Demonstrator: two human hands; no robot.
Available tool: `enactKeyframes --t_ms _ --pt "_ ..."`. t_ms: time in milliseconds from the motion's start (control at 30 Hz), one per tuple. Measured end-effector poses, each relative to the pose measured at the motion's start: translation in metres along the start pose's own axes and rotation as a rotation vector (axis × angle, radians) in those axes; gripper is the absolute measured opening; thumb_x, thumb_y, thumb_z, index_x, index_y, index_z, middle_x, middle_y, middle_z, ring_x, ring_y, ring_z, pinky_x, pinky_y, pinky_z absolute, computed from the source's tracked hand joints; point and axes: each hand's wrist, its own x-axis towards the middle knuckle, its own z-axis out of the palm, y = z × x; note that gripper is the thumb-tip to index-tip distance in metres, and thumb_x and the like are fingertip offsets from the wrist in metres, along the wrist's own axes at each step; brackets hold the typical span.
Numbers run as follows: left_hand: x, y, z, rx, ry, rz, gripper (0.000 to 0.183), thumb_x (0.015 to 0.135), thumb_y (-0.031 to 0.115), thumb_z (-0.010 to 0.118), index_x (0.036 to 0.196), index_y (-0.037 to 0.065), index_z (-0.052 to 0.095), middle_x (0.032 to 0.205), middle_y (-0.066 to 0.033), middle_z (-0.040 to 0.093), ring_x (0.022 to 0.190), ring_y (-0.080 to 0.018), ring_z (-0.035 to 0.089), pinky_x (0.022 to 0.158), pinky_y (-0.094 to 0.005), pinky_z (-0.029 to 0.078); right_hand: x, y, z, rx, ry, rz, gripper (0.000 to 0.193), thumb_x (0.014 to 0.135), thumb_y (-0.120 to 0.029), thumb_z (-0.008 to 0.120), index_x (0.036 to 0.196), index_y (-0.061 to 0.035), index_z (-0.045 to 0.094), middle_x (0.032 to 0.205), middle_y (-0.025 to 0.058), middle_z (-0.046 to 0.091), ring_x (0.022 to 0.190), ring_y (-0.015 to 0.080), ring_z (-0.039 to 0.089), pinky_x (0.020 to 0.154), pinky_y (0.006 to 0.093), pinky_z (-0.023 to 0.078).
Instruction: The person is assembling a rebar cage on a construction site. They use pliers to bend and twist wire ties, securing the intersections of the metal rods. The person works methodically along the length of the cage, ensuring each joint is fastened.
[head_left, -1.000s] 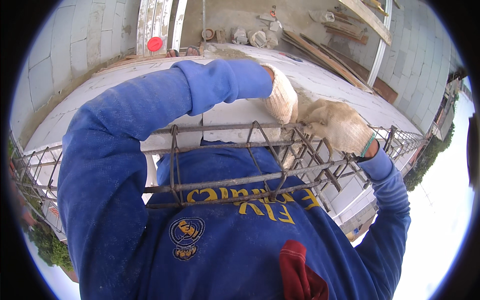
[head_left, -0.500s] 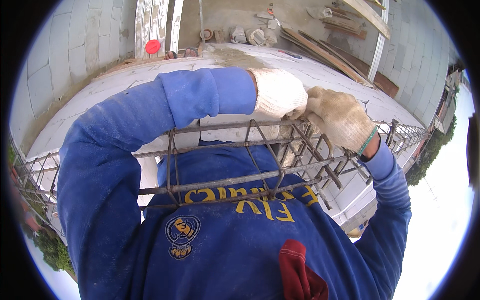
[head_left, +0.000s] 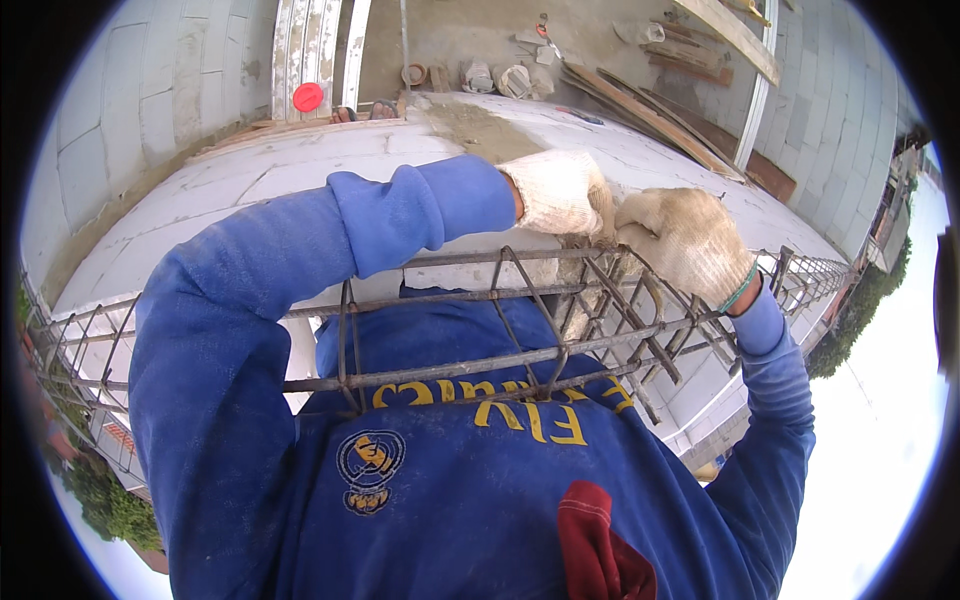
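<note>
My left hand (head_left: 560,194), in a white knit glove, bends at the wrist over the far side of a steel rebar cage (head_left: 460,360). Its fingers are curled and largely hidden, so what they hold does not show. Beside it, almost touching, my right hand (head_left: 690,238) wears a dirtier beige glove with a green band at the wrist. That hand is closed, knuckles up, just above the cage's far bars where several stirrups and bar ends crowd together. Anything inside its grip is out of sight. The cage runs crosswise in front of my blue sweatshirt (head_left: 450,500).
Beyond the cage lies a white block wall top (head_left: 330,165) with a cement patch (head_left: 480,130). Below are long planks (head_left: 655,115), bags (head_left: 515,80), a red round lid (head_left: 307,96) and a person's feet (head_left: 382,109). A white upright post (head_left: 355,50) stands at the back.
Both hands have shifted slightly nearer me. My left fingers have risen off the far bar and turned toward my right hand, and my left arm has moved a little to the right.
</note>
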Motion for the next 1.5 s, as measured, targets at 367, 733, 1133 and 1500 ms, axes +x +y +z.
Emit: enactKeyframes --t_ms 367,733,1133,1500 --pt "0.013 0.006 0.019 -0.522 0.076 -0.5 0.05 0.082 0.016 0.085 0.127 -0.002 0.074 0.096 -0.0145 0.081 0.091 -0.0233 0.078 0.082 -0.0366 0.061 0.008 -0.001 0.001 -0.302 0.122 -0.259 0.028 0.097 -0.024 0.072 0.122 -0.0136 0.069 0.094 0.0065 0.075 0.084 0.0323 0.076 0.073 0.0472 0.061" --pt "-0.011 0.021 0.018 -0.341 0.092 -0.197 0.042 0.093 0.024 0.083 0.129 0.004 0.076 0.103 -0.0138 0.081 0.101 -0.0221 0.075 0.092 -0.036 0.058 0.019 0.001 0.009 -0.451 0.353 -0.521 0.026 0.085 -0.02 0.074 0.109 -0.0116 0.068 0.097 0.0051 0.069 0.095 0.0276 0.072 0.085 0.045 0.06" --pt "-0.002 0.007 0.041 -0.61 0.278 -0.341 0.03 0.097 0.023 0.072 0.115 0.0 0.075 0.094 -0.0169 0.079 0.087 -0.0291 0.076 0.081 -0.0413 0.059 -0.015 -0.005 -0.045 0.138 -0.006 0.181 0.031 0.099 -0.029 0.068 0.119 -0.0096 0.082 0.102 0.0155 0.081 0.094 0.0356 0.078 0.086 0.0455 0.062" --pt "0.006 0.018 0.024 -0.363 0.359 -0.332 0.02 0.1 0.014 0.064 0.116 0.002 0.069 0.099 -0.0126 0.076 0.088 -0.0205 0.075 0.078 -0.0386 0.06 0.01 0.038 0.0 0.012 0.147 -0.256 0.03 0.099 -0.031 0.07 0.12 -0.0118 0.08 0.112 0.0191 0.079 0.104 0.0414 0.074 0.092 0.0492 0.059"
